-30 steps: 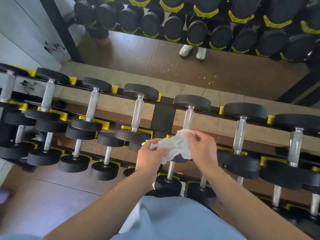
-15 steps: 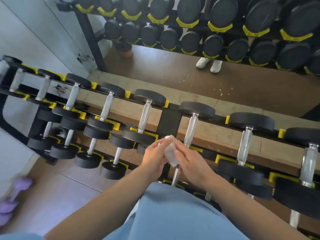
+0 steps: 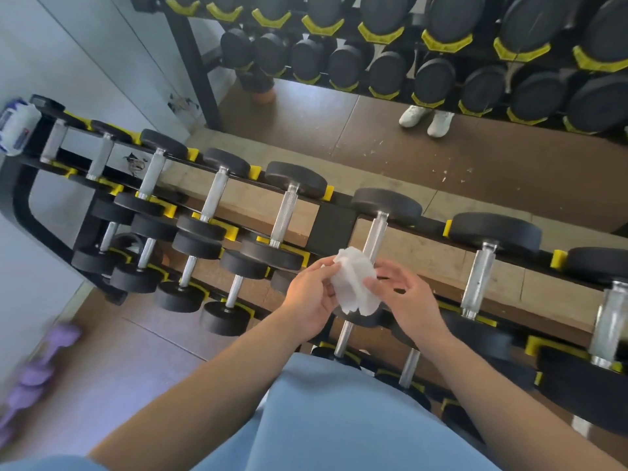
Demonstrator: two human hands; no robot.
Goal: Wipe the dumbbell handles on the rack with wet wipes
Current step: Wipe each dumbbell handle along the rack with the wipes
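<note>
A crumpled white wet wipe (image 3: 355, 281) is held between both hands above the rack's top row. My left hand (image 3: 309, 300) pinches its left edge. My right hand (image 3: 406, 299) holds its right side with the thumb and fingertips, the other fingers spread loosely. Just behind the wipe stands a dumbbell with a silver knurled handle (image 3: 375, 234) and black ends. More dumbbells with silver handles (image 3: 284, 210) lie side by side on the black and yellow rack (image 3: 334, 222), with lower rows beneath.
A white wipes pack (image 3: 15, 127) sits on the rack's far left end. A wall mirror (image 3: 441, 137) behind reflects dumbbells and white shoes. Purple dumbbells (image 3: 37, 368) lie on the brown floor at the lower left. A white wall is on the left.
The wipe was spread between the hands, then pressed small between them, and now is a bunched wad again. The view has shifted left, showing the rack's left end and the wipes pack.
</note>
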